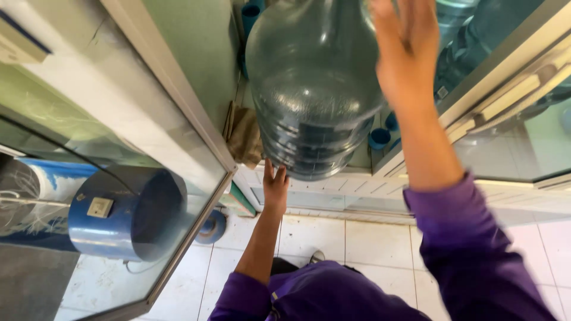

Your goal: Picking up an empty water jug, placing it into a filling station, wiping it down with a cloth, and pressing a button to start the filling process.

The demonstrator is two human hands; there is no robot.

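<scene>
Head view: both hands steady water jug, seemingly inside narrow cabinet opening.

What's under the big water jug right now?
The left hand presses against the underside of the big water jug, above a white tiled ledge. A small blue cap shows beside it. The jug hides whatever lies directly beneath.

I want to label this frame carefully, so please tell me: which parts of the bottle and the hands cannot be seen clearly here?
- Head view: the neck and cap of the large water bottle are cut off by the top edge.
- Right hand: blurred, fingertips past the top edge; its grip cannot be told.
- Left hand: fingertips hidden under the bottle's base.
- Blue caps behind the bottle: partly hidden by it.
</scene>
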